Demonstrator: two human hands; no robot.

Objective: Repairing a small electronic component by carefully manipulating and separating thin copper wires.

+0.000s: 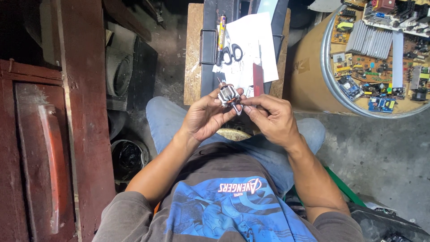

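Dead centre of the frame, you've got the small motor rotor cradled in your left hand, fingers curled round its body, thumb on top. Your right hand comes in from the right, thumb and fingertips pinched together on the rotor's lower end, at the orange bit. Above your hands, upper middle, sits the black case on the wooden board, with scissors, a tube and white paper lying on it. Upper right, a drum is piled with circuit boards.
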